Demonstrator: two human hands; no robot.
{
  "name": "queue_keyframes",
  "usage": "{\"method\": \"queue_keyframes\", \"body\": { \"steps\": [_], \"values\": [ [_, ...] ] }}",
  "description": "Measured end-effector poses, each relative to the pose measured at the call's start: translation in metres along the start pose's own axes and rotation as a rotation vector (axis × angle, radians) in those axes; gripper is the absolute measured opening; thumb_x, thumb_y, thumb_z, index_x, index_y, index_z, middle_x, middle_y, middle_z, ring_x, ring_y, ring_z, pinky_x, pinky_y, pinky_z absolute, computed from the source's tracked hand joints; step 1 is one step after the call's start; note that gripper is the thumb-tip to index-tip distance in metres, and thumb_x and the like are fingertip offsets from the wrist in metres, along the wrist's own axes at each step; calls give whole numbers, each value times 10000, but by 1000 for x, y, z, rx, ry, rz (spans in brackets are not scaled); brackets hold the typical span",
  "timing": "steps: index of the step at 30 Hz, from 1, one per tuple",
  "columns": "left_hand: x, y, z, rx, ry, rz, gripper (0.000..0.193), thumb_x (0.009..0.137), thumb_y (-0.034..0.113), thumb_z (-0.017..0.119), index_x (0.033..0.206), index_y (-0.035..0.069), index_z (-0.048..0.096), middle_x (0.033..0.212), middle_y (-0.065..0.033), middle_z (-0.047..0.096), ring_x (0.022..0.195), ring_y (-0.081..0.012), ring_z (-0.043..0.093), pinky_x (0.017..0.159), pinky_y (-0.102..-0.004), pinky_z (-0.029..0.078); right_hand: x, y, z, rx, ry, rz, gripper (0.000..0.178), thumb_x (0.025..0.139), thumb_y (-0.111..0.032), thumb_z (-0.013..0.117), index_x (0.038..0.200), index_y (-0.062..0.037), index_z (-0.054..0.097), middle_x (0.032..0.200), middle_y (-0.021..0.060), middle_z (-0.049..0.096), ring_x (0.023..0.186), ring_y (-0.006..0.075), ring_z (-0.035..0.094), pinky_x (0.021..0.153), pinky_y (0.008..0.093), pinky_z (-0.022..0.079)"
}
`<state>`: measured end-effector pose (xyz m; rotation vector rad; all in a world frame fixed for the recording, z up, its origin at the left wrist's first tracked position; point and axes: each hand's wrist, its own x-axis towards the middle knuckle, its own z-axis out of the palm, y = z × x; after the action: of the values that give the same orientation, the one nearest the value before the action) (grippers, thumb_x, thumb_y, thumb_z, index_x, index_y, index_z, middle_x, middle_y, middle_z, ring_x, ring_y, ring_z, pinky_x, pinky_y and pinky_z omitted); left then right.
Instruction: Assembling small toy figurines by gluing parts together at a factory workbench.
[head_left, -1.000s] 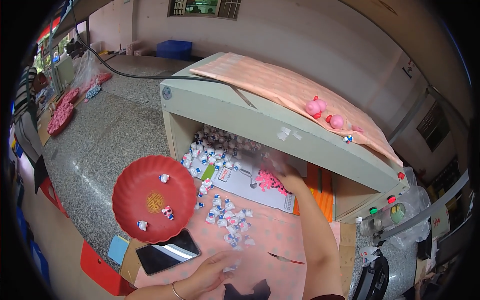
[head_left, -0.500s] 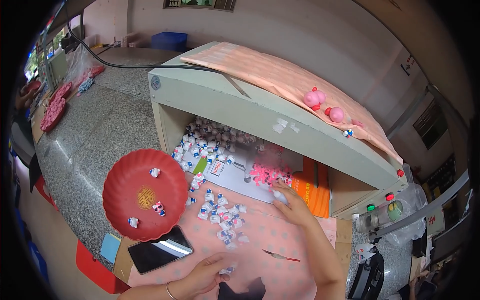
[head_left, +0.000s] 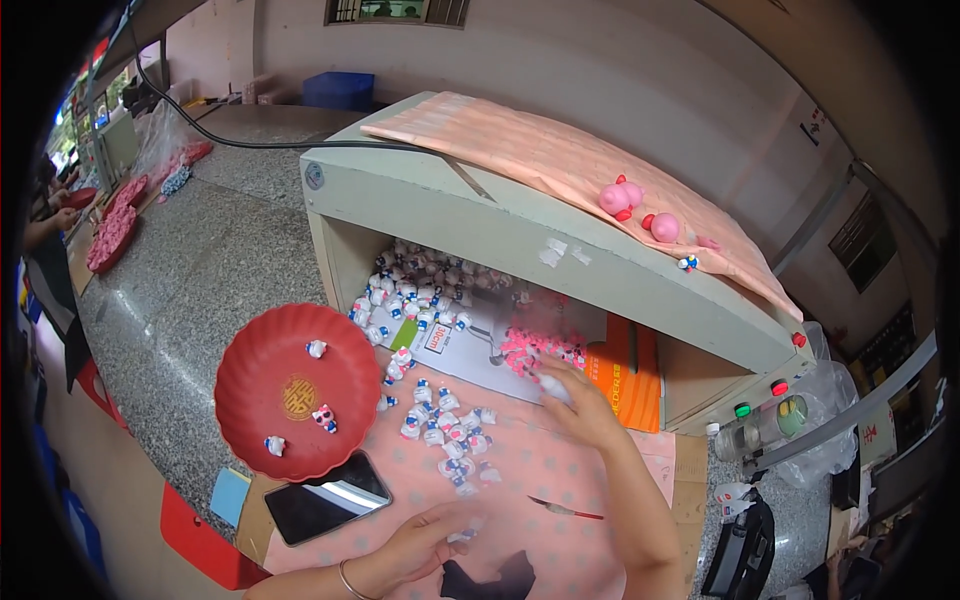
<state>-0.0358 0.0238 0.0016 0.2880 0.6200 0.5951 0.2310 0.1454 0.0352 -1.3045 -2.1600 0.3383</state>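
Near the front edge, my left hand [head_left: 418, 547] pinches a small white-and-blue figurine [head_left: 463, 536] between thumb and fingers. My right hand [head_left: 588, 412] reaches forward at the opening of a grey box, closed round a small white bottle [head_left: 555, 387]. Its fingertips are at the near edge of a heap of tiny pink and red pieces [head_left: 530, 347]; whether they grip a piece is too blurred to tell. Between my hands and the box, several white figurines [head_left: 455, 430] lie in a loose group on a pink dotted cloth [head_left: 545, 460]. More figurines [head_left: 415, 285] are piled inside the box.
A red scalloped bowl [head_left: 255, 400] with 3 figurines stands on the left, beside a black phone [head_left: 330, 500]. A thin red-handled tool [head_left: 567, 509] lies on the cloth. The grey box [head_left: 400, 185] spans the back, with pink toys [head_left: 622, 198] on top. Bottles [head_left: 740, 435] stand right.
The view has shifted slightly. My right hand has moved a little forward and left, toward the pink pieces, with the bottle in it. The left hand still holds the figurine.
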Motion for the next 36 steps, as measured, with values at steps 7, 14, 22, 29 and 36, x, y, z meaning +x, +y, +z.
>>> {"method": "queue_keyframes", "body": {
  "steps": [7,14,22,29,36],
  "values": [
    [-21,-6,11,91,-91,47,324,869,93,459,1193,89,446,1087,-56,530,867,-108,533,683,-223,426,-94,-86,-38,582,253,671,327,811,-50,512,1108,-6,383,843,126,539,689,169,581,547,242,496],
    [-29,-40,19,210,-69,105,355,844,38,487,1194,76,439,1077,-42,529,939,-169,543,764,-249,447,-183,-165,-40,957,465,620,269,785,26,467,1042,20,387,852,174,560,648,192,588,504,265,495],
    [-7,-63,7,371,-67,204,390,832,59,520,1207,46,411,1114,-48,500,1018,-156,504,841,-285,442,-206,-149,17,1108,220,616,214,823,-106,498,955,-19,353,792,176,559,540,163,554,423,243,469],
    [-5,-62,11,336,-37,205,403,826,13,505,1213,96,430,1098,-10,516,922,-90,526,747,-245,459,-204,-143,32,914,489,420,191,815,-107,508,930,9,408,913,110,406,612,129,504,407,213,455],
    [-5,-52,11,272,-35,175,382,840,26,483,1212,99,435,1087,-14,526,928,-104,528,736,-253,449,-204,-138,46,432,570,362,211,683,-36,573,869,-4,478,764,113,451,663,194,443,583,273,365]
  ]
}}
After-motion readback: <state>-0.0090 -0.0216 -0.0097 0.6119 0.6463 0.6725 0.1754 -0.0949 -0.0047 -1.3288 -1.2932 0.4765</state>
